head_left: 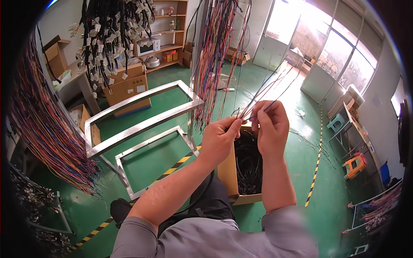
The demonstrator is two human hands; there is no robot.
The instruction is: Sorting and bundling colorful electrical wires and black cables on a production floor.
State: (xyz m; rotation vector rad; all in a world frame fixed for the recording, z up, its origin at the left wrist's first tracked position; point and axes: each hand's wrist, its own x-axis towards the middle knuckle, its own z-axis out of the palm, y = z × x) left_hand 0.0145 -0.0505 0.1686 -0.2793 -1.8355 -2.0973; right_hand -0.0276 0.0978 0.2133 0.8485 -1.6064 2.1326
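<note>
My left hand (220, 138) pinches a small bunch of thin coloured wires (263, 95) near one end. Close beside it, my right hand (272, 124) has its thumb and fingers closed on a blue wire (272, 104) from the same bunch. The wires fan out up and to the right, away from my body. Below both hands stands an open cardboard box (228, 174) with black cables (248, 161) coiled inside. Some of the wire ends are hidden behind my fingers.
A metal frame (144, 136) stands at my left. Bundles of coloured wires hang at the left (47, 129) and ahead (215, 64); black harnesses with white connectors (107, 38) hang farther back. Yellow-black tape (315, 167) marks the green floor. Stools (355, 164) stand by a table at right.
</note>
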